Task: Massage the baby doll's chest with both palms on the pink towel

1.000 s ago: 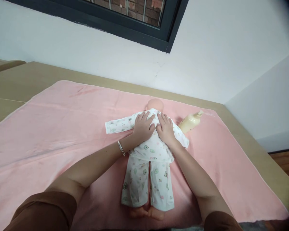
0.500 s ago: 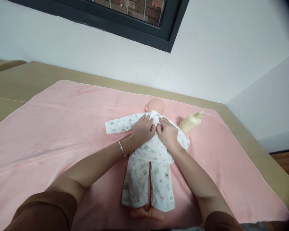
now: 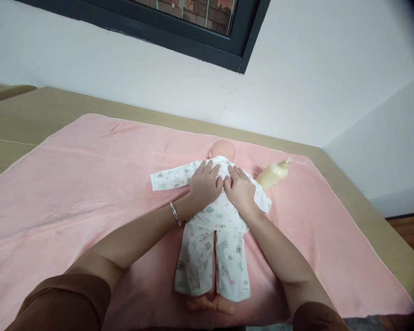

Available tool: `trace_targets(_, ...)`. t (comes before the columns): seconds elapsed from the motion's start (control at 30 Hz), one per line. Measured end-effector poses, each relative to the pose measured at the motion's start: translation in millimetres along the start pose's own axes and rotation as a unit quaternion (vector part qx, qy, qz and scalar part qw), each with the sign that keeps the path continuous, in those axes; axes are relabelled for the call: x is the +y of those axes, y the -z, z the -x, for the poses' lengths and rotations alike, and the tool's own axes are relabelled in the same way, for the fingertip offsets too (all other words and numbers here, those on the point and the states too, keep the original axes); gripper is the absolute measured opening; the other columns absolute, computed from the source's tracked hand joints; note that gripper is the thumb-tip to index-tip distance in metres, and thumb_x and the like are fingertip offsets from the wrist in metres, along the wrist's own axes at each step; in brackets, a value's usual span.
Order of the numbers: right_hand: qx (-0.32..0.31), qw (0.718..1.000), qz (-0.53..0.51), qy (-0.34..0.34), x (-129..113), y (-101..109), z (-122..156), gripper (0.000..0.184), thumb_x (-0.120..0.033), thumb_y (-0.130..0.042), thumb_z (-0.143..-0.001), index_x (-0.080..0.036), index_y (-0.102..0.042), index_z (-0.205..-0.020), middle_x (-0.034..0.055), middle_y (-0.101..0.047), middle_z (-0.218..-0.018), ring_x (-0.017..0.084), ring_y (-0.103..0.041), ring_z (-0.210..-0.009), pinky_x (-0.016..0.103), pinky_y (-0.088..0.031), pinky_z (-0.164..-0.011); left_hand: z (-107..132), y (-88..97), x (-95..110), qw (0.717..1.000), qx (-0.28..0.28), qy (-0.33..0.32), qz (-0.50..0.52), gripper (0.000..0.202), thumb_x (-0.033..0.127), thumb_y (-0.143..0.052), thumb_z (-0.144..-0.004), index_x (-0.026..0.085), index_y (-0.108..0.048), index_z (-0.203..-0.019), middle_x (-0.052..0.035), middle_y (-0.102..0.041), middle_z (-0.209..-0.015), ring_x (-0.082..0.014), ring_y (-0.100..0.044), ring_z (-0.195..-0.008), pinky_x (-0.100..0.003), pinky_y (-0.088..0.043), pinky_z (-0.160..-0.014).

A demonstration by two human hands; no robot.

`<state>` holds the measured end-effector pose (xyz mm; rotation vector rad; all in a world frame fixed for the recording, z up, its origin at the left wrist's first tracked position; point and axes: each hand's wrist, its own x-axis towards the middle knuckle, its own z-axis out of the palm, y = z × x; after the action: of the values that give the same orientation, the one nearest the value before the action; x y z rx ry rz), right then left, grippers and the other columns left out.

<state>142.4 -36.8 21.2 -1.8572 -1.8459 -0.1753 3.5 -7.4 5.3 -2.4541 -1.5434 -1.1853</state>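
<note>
A baby doll (image 3: 222, 150) lies face down, its head toward the wall and its bare feet toward me. It wears a white printed long-sleeved top (image 3: 215, 216) and matching trousers (image 3: 195, 262). Flat on the left side of the doll's upper back rests my left hand (image 3: 205, 185), fingers stretched out, a silver bangle at the wrist. My right hand (image 3: 240, 185) lies open on the right side of the upper back, its thumb close to the left one. Neither hand grips anything. Parts of the top are hidden under my palms.
A pale yellow pump bottle (image 3: 274, 174) lies on its side by the doll's right-hand sleeve. Under everything spreads a pink blanket (image 3: 72, 184) on a wooden table (image 3: 55, 103). Behind stand a white wall and a dark window frame (image 3: 193, 48).
The top's collar sits slightly differently at the doll's neck, and my fingers have shifted a little on its back. The doll and bottle stay in place.
</note>
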Motion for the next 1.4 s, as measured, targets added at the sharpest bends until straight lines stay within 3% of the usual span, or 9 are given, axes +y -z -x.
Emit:
trace_targets(0.7,-0.025,0.999,-0.019,0.009,2,0,-2,0.049,-0.03,-0.043,-0.096,-0.015,-0.055,-0.141,0.0144,-0.055,-0.145,0.033,-0.044,-0.14,0.05,-0.038,-0.114,-4,4.7,3,0.999,-0.039,0.018,0.001,0.044,0.025,-0.047,-0.09,0.016,-0.06,-0.132,-0.0149,-0.056,-0.142,-0.0357,-0.046,-0.136,-0.055,-0.039,-0.111)
trace_targets(1.03,-0.044,0.999,-0.02,0.008,2,2,-3,0.051,-0.03,-0.04,-0.097,-0.016,-0.051,-0.144,0.0165,-0.051,-0.148,0.036,-0.04,-0.141,0.059,-0.032,-0.114,-5,9.7,5,0.998,-0.062,0.02,-0.019,0.045,0.026,-0.045,-0.092,0.017,-0.058,-0.134,-0.0142,-0.054,-0.145,-0.0343,-0.045,-0.137,-0.055,-0.038,-0.112)
trace_targets(1.4,-0.048,0.998,-0.026,0.002,5,-2,-5,0.051,-0.033,-0.038,-0.097,-0.02,-0.05,-0.144,0.0158,-0.049,-0.15,0.037,-0.038,-0.142,0.066,-0.025,-0.112,-5,3.7,2,0.998,-0.05,0.022,0.0,0.045,0.027,-0.047,-0.091,0.018,-0.058,-0.133,-0.0144,-0.054,-0.143,-0.0362,-0.045,-0.136,-0.058,-0.036,-0.112)
